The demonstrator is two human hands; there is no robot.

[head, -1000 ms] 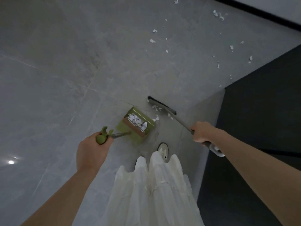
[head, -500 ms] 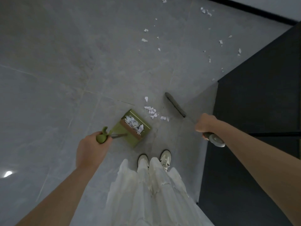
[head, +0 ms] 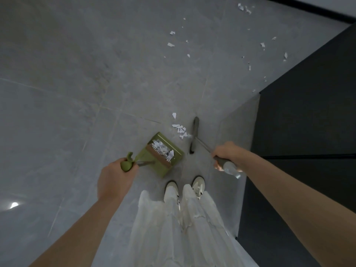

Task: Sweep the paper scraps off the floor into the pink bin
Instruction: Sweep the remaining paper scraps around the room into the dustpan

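My left hand (head: 113, 180) grips the green top of a long-handled green dustpan (head: 163, 153), which rests on the grey floor and holds white paper scraps. My right hand (head: 226, 155) grips the grey handle of a broom. The broom head (head: 194, 134) stands on the floor just right of the dustpan's mouth. A small pile of paper scraps (head: 181, 130) lies between the broom head and the dustpan. More scraps (head: 248, 54) are scattered farther away near the far wall. No pink bin is in view.
A dark cabinet or wall panel (head: 308, 122) rises close on the right. My white shoes (head: 185, 187) and white skirt stand directly below the dustpan. A black skirting line (head: 308, 10) runs along the far wall. Open grey tile spreads to the left.
The broom head swung right and turned nearly upright beside the scrap pile, leaving scraps in front of the dustpan. My right hand drew back toward me. The dustpan stayed in place.
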